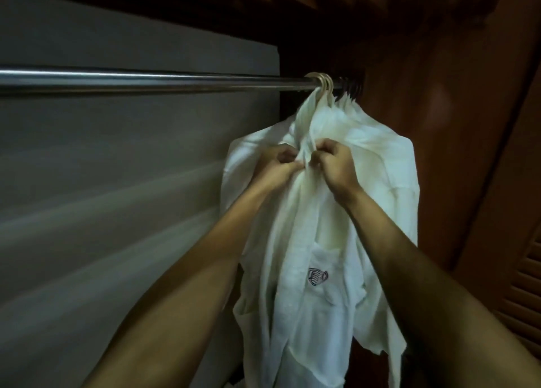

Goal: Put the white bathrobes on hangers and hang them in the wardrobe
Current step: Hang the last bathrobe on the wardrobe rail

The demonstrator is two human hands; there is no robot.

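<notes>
The white bathrobe (319,241) hangs on a pale hanger (320,84) hooked over the metal rail (146,80) of the wardrobe, right at the rail's right-hand end, close to the wooden side wall (424,124). Both hands are up at the collar: the left hand (278,160) has its fingers curled into the left lapel, the right hand (333,159) pinches the right lapel, and the two sit almost knuckle to knuckle, just beside each other at the chest of the robe. Bare forearms reach in from the bottom of the view. A pocket with a small dark logo (318,276) faces us lower down the front. Behind this robe, more white cloth (380,159) hangs on further hooks (349,84) crowded against the end of the rail; how many I cannot tell. The room is dim. A grey back panel (117,182) fills the left side behind the rail, streaked with soft bands of light. Dark reddish wood closes in above and to the right, and a slatted wooden door (524,294) shows at the far right edge. The bottom of the wardrobe is lost in shadow.
</notes>
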